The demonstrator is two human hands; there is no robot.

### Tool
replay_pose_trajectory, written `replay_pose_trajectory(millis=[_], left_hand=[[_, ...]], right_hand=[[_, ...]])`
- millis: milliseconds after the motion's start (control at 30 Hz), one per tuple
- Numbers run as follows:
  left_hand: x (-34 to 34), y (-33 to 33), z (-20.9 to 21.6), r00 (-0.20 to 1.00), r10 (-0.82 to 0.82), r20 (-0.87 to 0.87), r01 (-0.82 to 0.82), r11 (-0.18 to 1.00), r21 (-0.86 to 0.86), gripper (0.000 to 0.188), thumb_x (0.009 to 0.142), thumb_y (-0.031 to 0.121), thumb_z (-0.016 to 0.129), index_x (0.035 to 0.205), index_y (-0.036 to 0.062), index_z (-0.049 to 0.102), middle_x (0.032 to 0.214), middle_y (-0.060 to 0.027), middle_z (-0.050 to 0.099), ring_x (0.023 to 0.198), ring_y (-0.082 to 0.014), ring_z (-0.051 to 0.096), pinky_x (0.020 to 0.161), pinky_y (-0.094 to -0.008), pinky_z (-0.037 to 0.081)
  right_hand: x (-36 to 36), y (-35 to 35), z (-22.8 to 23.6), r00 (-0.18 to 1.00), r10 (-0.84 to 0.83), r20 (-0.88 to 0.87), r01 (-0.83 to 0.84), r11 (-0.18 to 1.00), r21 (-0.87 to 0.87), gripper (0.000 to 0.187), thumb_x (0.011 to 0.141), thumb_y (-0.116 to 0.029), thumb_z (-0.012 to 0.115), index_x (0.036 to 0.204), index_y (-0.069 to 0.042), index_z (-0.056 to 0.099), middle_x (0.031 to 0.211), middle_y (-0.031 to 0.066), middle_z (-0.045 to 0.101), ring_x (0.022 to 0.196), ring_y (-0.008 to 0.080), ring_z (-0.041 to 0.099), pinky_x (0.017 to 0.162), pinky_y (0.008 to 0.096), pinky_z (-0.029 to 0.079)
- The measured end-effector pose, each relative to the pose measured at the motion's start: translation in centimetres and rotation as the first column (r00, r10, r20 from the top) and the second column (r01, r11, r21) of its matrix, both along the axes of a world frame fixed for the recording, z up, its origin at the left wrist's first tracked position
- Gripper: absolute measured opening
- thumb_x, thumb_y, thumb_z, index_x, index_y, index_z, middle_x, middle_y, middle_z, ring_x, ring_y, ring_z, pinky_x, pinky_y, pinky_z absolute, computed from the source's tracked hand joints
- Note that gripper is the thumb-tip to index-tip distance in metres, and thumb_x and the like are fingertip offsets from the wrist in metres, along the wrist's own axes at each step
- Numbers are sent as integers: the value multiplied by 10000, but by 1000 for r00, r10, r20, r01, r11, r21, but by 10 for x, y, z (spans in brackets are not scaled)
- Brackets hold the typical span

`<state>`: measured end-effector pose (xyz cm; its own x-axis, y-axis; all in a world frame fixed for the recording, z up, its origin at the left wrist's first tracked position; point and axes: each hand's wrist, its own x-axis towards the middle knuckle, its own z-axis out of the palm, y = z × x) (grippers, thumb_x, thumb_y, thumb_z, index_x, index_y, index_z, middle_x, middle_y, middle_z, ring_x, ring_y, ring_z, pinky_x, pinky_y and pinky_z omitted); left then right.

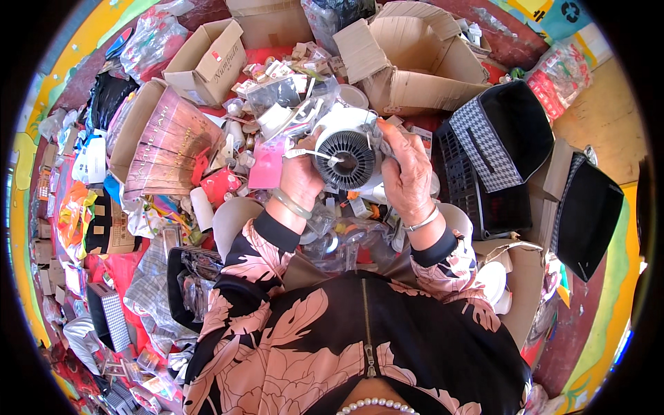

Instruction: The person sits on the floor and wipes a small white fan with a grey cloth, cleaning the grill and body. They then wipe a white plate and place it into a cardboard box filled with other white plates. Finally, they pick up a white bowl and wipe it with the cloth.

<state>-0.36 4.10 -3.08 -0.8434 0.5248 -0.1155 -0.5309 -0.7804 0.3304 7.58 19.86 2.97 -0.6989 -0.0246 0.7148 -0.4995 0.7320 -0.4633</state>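
Observation:
Above my lap I hold what looks like a white downlight (346, 158), round, with a black finned heat sink facing up and a short white cable at its middle. My left hand (301, 178) grips its left side, close to the white cable. On the other side my right hand (407, 169) is closed on a grey rag (375, 140) pressed against the light's rim; the fingertips are partly hidden. A pink card (268, 163) lies just left of the light. Beneath both hands are clear plastic pieces (346, 238).
A heap of small boxes and plastic parts (290, 83) lies ahead. Open cardboard boxes (422, 72) stand behind it, with a pink-brown carton (169, 142) at left. Black-and-white patterned bins (487, 149) and a black crate (477, 187) are at right.

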Motion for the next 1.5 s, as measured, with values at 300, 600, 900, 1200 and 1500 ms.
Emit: replay_pose_trajectory(millis=[300,600,900,1200,1500], left_hand=[[-23,-16,-22,989,144,33,-146,988,51,249,866,132,476,1029,-44,540,995,-148,606,919,-242,590,850,-380,475],[-28,-22,-15,963,269,-14,-268,963,20,210,884,135,476,1018,-11,546,985,-109,598,902,-203,584,812,-333,477],[-23,-21,-2,916,396,-64,-400,913,-80,249,871,174,538,1031,-16,543,975,-90,603,872,-189,585,788,-321,472],[22,-14,35,867,340,-365,-464,817,-341,264,876,209,551,888,-51,594,807,-17,586,685,-61,508,610,-210,413],[108,-21,70,684,175,-708,-656,572,-493,266,883,204,547,950,-46,609,768,-13,593,684,-62,513,623,-192,416]], right_hand=[[0,43,10,916,335,-220,-287,164,-944,378,879,-296,486,1121,-6,501,1091,123,566,1009,236,538,866,380,442],[-20,63,-19,800,597,-52,115,-238,-964,400,938,-318,326,1141,-7,474,1085,166,553,957,289,554,843,424,459],[-11,63,-43,790,581,194,304,-97,-948,337,909,-288,418,1088,-21,522,1024,132,596,920,283,585,791,420,489],[18,51,-28,771,628,-103,33,-201,-979,426,861,-312,517,1190,-45,472,1196,116,513,1116,271,476,965,421,365],[75,47,4,759,649,-57,-1,-87,-996,763,698,-489,648,1292,-97,373,1309,100,417,1195,277,398,980,443,342]])
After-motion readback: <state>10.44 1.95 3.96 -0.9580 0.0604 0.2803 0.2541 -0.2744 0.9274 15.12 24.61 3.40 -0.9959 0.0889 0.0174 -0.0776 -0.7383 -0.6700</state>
